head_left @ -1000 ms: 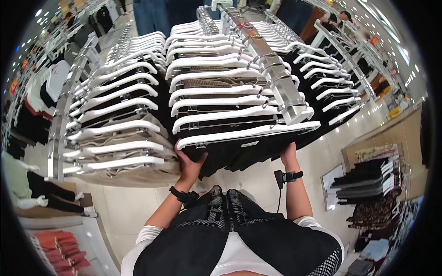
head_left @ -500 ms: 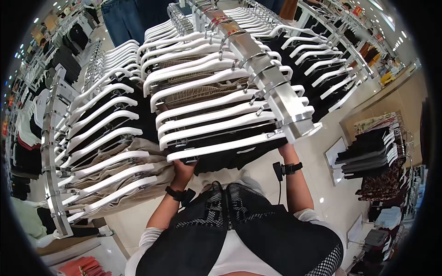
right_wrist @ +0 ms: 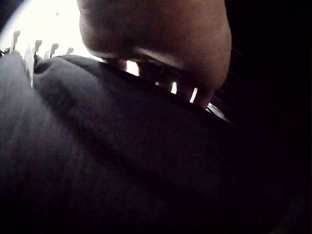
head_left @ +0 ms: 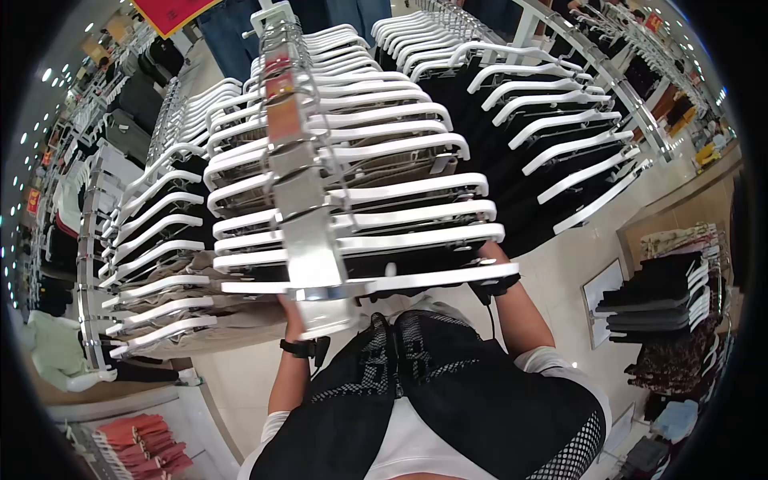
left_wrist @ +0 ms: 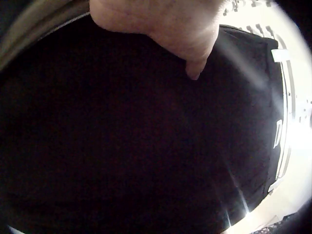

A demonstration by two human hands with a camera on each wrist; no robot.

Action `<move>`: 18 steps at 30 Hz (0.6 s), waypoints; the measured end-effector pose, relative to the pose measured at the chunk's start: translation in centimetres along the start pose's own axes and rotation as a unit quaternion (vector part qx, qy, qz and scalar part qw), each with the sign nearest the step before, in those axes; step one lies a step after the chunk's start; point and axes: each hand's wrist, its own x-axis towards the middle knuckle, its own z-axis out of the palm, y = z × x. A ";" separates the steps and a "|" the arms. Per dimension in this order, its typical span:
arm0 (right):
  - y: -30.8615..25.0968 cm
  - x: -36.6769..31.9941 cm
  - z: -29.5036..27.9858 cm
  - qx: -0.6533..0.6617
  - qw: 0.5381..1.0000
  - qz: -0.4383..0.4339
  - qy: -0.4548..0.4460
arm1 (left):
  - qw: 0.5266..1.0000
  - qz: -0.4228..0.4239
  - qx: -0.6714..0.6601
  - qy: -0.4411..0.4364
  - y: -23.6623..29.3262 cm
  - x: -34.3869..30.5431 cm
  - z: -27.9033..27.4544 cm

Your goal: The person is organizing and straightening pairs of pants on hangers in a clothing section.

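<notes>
White hangers (head_left: 432, 278) with black and beige garments hang close together on a metal rail (head_left: 308, 240) in the head view. My left hand (head_left: 293, 318) is at the lower left of the front garments, partly hidden by hangers. In the left wrist view, the thumb of my left hand (left_wrist: 163, 22) lies against black fabric (left_wrist: 136, 126); its other fingers are hidden. My right hand (head_left: 494, 254) is at the right side of the same row. The right wrist view shows my right hand (right_wrist: 158, 39) with spread fingers along the edge of dark fabric (right_wrist: 97, 141).
Another rail (head_left: 86, 280) with black and beige garments stands at the left, and black clothes on hangers (head_left: 576, 176) hang at the right. Folded red clothes (head_left: 142, 444) lie at the lower left. A mannequin (head_left: 58, 348) is at the left edge.
The head view has shifted, so the middle rail's near end now appears further left and lower, in front of the hangers. Both hands remain at the garments' sides.
</notes>
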 end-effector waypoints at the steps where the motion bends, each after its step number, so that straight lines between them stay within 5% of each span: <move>1: -0.9 0.0 0.2 -0.006 0.999 0.004 -0.034 | 1.000 -0.003 0.019 0.001 0.5 -0.6 -0.2; 7: -2.9 4.3 0.1 -0.029 0.986 -0.050 -0.159 | 0.982 0.023 0.187 0.013 2.0 -3.1 -0.7; 9: -5.0 4.7 2.6 -0.046 0.990 -0.131 -0.037 | 0.966 0.041 0.256 0.022 1.3 -3.6 -1.2; 11: -5.1 4.9 3.7 -0.025 0.990 -0.131 -0.042 | 0.953 0.052 0.295 0.036 1.2 -4.4 -1.4; 15: -10.9 0.3 5.5 0.012 0.981 0.050 -0.188 | 0.977 0.019 0.175 0.117 8.9 -6.8 4.3; 18: -9.1 1.2 4.5 -0.014 0.969 0.070 -0.236 | 0.975 0.022 0.186 0.118 9.0 -7.2 3.6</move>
